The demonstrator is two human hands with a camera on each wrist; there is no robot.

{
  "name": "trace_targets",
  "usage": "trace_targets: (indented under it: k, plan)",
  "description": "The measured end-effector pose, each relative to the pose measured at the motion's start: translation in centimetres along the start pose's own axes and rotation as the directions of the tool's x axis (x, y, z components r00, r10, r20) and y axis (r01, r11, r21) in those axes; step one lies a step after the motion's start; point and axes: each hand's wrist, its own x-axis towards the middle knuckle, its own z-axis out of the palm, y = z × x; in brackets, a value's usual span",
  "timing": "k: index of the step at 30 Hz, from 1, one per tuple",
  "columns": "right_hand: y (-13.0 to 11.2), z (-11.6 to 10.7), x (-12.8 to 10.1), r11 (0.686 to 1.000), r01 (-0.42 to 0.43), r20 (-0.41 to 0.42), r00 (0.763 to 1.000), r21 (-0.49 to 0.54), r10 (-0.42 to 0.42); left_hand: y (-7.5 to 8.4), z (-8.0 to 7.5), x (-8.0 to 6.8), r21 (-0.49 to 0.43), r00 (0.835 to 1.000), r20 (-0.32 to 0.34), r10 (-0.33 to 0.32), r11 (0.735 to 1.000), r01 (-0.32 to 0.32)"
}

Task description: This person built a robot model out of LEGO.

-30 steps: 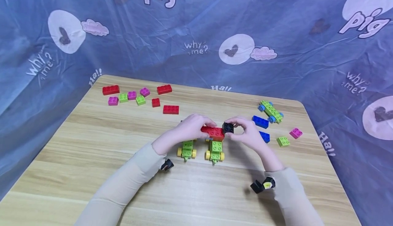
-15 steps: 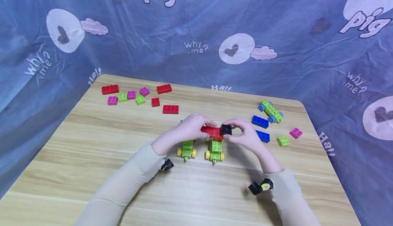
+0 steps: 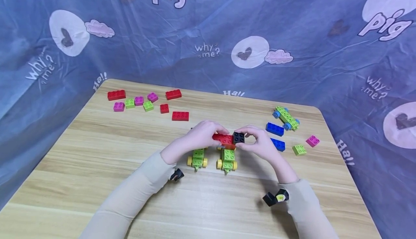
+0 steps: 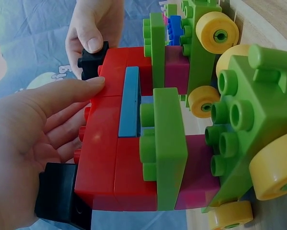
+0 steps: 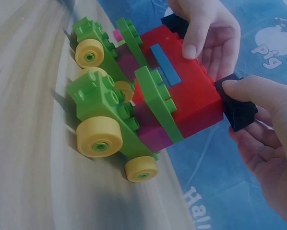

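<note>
Two green car bases with yellow wheels stand side by side, joined across the top by red bricks. In the left wrist view a thin blue brick, magenta bricks and flat green bricks sit between. My left hand holds the red bricks, its thumb on their near side. A black brick is at their left end. My right hand pinches another black brick against the right end, on top of the red; whether its studs are fully seated, I cannot tell.
Blue bricks and a green car base with blue wheels lie to the right, near a magenta brick and a lime brick. At the back left are red bricks with several small magenta and lime ones.
My right hand has moved slightly left and down, bringing the black brick against the right end of the red bricks. My left hand has kept its hold in place.
</note>
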Motion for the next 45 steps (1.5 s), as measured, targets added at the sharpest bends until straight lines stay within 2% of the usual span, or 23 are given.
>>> trace_targets:
  k: [13, 22, 31, 45]
  plan:
    - [-0.18, -0.35, 0.05, 1.0, -0.001, 0.058, 0.998, -0.007, 0.001, 0.08, 0.17, 0.05, 0.0, 1.0, 0.002, 0.009, 1.0, -0.009]
    - [0.05, -0.71, 0.42, 0.999, 0.038, 0.091, 0.995, -0.022, -0.035, 0.14, 0.15, 0.09, -0.009, 1.0, 0.006, 0.003, 1.0, -0.003]
    - [-0.11, -0.81, 0.64, 0.998, 0.05, 0.09, 0.995, -0.026, -0.048, 0.2, -0.1, 0.15, 0.002, 1.0, 0.001, 0.005, 1.0, -0.005]
    - [-0.57, -0.72, 0.56, 1.0, -0.004, 0.081, 0.997, -0.026, 0.006, -0.02, 0.01, 0.17, 0.001, 1.0, 0.004, 0.031, 1.0, -0.031]
